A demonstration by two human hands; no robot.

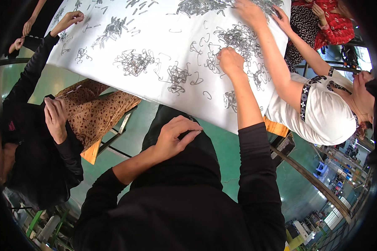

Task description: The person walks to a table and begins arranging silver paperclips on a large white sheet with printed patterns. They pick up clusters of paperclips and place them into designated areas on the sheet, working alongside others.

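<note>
Hooks (238, 38) tangled on the desk (155, 39) may snag if the right hand (230, 61), bunched among them, tugs one, while the left hand (175, 134) curls before the desk's near edge, both holds unclear.

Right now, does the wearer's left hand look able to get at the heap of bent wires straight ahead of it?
Probably yes: only the edge of the white table seems to lie between the left hand and the heap of bent wires; the right hand is off to the right.
</note>
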